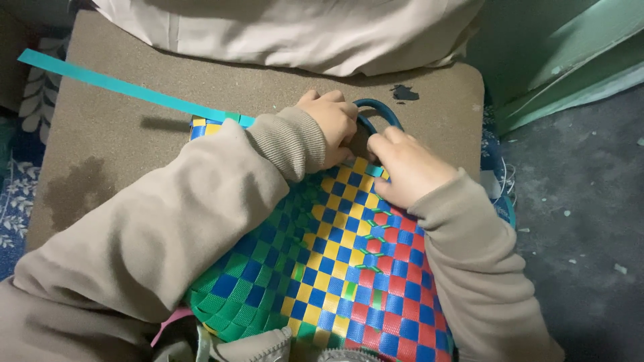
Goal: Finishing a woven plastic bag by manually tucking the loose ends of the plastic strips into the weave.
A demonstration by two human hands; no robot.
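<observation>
Woven basket [335,268] lay on its side across the worktop [121,134], rim outward; left hand [332,124] and right hand [406,167] pinched the teal strip [121,86] at the rim, apparently to steady the weave.

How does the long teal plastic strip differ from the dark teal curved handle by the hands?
The long teal plastic strip is flat, straight and light; the dark teal curved handle is rounded, arched and darker. The strip lies free across the brown mat; the handle sits between both hands. Both meet the woven plastic basket.
</observation>
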